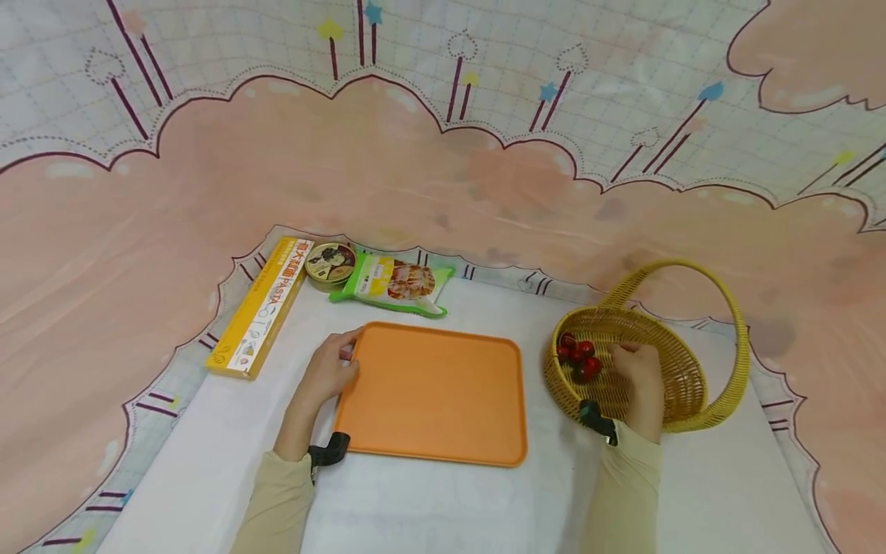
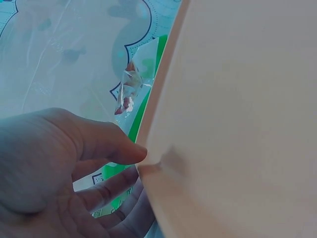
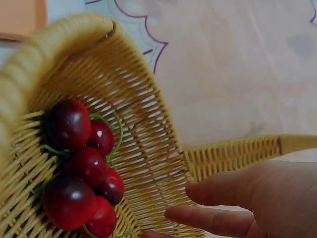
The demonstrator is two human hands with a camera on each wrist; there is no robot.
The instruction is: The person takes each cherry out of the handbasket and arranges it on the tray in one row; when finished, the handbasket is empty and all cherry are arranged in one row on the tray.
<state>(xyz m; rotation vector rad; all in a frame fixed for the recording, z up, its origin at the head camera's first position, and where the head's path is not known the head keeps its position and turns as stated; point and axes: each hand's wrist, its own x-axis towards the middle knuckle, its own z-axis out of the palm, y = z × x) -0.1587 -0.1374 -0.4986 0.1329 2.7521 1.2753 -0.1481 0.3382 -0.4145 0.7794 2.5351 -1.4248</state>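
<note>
On the table [image 1: 443, 504] I have a narrow lane between the right edge of the orange tray [image 1: 432, 396] and the basket [image 1: 674, 369]. From the table's right edge, the arched handle [image 1: 741, 338] bars my way.

plain beige long sleeves [image 1: 275, 500], lightly creased; black bent wrist mounts [image 1: 331, 449], one at each cuff

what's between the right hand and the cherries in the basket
Only bare wicker of the basket lies between the right hand and the cherries; the right wrist view shows it, as does the head view.
</note>
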